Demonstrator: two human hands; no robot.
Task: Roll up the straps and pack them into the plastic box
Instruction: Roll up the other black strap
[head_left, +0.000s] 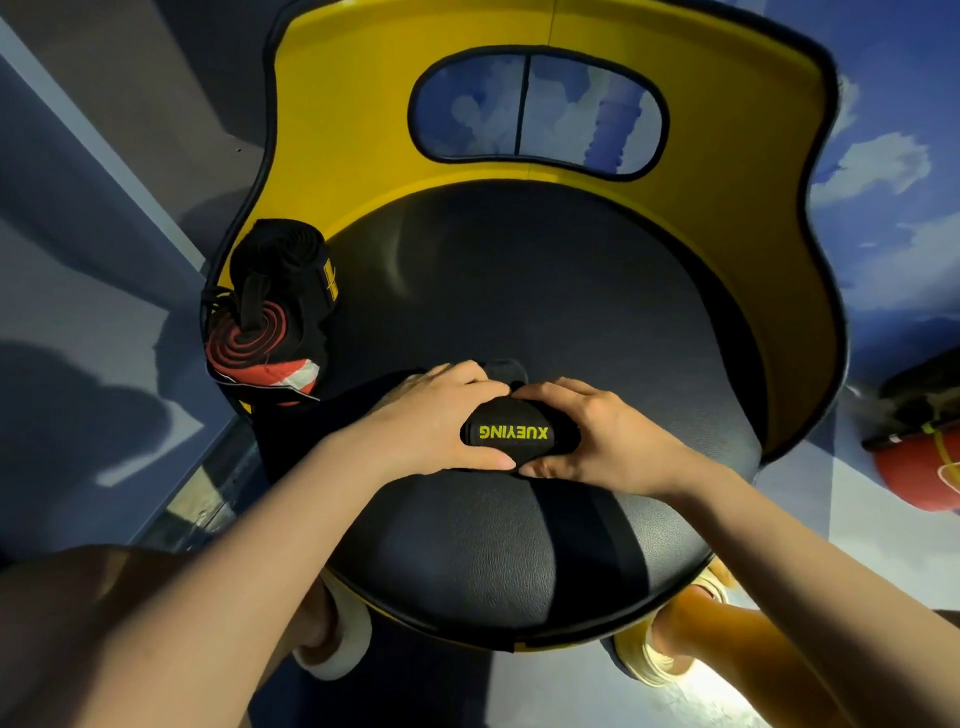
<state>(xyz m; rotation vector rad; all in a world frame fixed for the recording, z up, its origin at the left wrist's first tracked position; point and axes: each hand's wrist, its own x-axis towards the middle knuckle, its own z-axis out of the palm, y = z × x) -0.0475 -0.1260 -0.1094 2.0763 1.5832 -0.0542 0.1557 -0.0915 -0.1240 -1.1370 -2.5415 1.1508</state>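
Black XUEYING strap roll (511, 435) is gripped mid-seat (519, 291) by left hand (431, 421) and right hand (597, 436), fingers curled round it. Risk: roll loosens if grip slackens; tail (592, 540) hangs over front edge.

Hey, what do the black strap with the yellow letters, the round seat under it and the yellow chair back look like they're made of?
The strap looks like matte woven fabric, soft enough to roll, with yellow lettering printed or stitched on. The seat appears to be black leather or vinyl: fine pebbled grain and a dull sheen. The yellow back looks smooth and slightly glossy with dark edging, probably vinyl or plastic; which one is unclear.
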